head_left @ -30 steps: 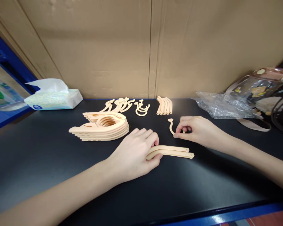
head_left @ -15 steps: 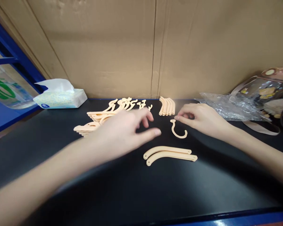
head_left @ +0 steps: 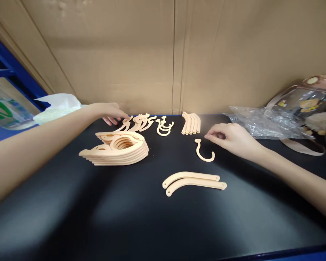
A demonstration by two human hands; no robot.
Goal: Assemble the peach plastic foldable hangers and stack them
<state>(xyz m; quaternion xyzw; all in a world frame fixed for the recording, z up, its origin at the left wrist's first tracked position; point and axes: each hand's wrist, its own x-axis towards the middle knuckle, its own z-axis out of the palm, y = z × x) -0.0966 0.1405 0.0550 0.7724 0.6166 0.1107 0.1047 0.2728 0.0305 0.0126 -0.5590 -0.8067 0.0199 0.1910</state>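
My left hand (head_left: 111, 111) reaches to the back of the black table (head_left: 152, 217), its fingertips at a row of small peach plastic pieces (head_left: 138, 121). It holds nothing that I can see. In front of it sits a stack of peach hanger bodies (head_left: 117, 148). My right hand (head_left: 229, 139) rests on the table with fingers loosely curled, empty, just right of a single peach hook (head_left: 203, 150). Two curved peach arms (head_left: 192, 181) lie side by side nearer to me, untouched. A small heap of hooks (head_left: 164, 127) and a bundle of curved arms (head_left: 190, 123) lie at the back.
A tissue pack (head_left: 58, 105) sits at the back left beside a blue shelf frame (head_left: 13, 69). Crumpled clear plastic (head_left: 256, 121) and a transparent bag with a strap (head_left: 301, 105) lie at the right. A cardboard wall (head_left: 174, 54) closes the back.
My left hand let go of the two curved arms and swung left and back to the row of small pieces. My right hand released the hook and drew slightly right.
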